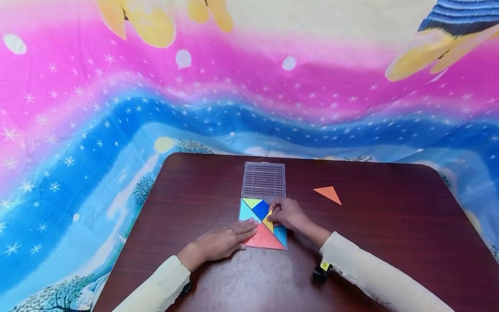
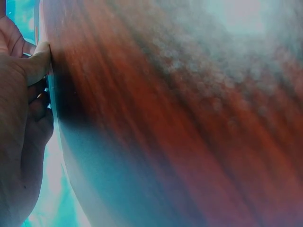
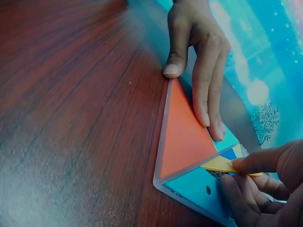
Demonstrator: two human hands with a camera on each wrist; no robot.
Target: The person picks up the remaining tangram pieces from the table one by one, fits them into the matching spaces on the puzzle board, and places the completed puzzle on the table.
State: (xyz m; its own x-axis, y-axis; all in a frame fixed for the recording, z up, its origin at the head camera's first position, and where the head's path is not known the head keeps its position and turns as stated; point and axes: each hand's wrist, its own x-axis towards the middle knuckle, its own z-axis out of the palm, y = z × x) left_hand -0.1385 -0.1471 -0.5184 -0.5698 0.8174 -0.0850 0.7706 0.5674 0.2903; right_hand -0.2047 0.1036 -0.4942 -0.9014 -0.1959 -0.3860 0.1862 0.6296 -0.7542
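Observation:
A tangram puzzle lies in a shallow clear tray, with a large red-orange triangle point(image 1: 264, 239) at the front and a light cyan triangle point(image 1: 247, 211) at the left. My left hand point(image 1: 224, 242) rests on these two pieces, fingers fairly straight, thumb at the tray's edge. Between thumb and fingers, my right hand point(image 1: 287, 213) pinches a yellow piece point(image 3: 220, 164), tilted over a gap showing the tray's grid bottom. Around it sit a dark blue piece point(image 1: 260, 209), a yellow-green piece point(image 1: 251, 202) and a teal piece point(image 3: 194, 187) with a small hole.
The clear gridded lid point(image 1: 263, 180) lies flat behind the tray. An orange triangle point(image 1: 330, 194) lies apart on the dark wooden table point(image 1: 374, 208), to the right. A black device point(image 1: 321, 274) hangs under the right wrist. A patterned cloth point(image 1: 249, 104) rises behind the table.

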